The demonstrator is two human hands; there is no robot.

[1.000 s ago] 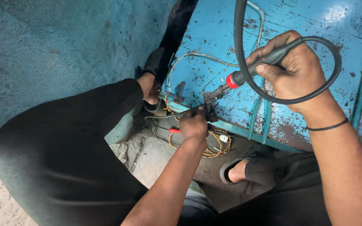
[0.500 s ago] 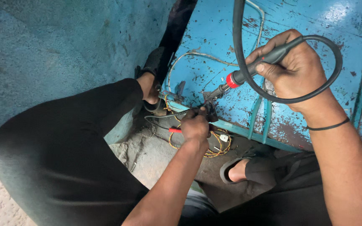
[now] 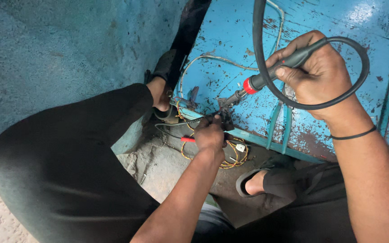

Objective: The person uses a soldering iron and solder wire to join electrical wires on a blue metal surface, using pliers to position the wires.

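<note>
right hand (image 3: 314, 69) gripped soldering iron (image 3: 266, 77), tip at wires (image 3: 212, 118) pinched by left hand (image 3: 210, 134); joint unfinished.

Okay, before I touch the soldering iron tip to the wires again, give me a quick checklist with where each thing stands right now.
1. Right hand grips the soldering iron firmly: ok.
2. Left hand pinches the wires: ok.
3. Tip at the joint: cannot tell, too small.
4. Cord clear of the tip: ok, looped around the right hand.
5. Left fingers away from the tip: not ok, very close.
</note>
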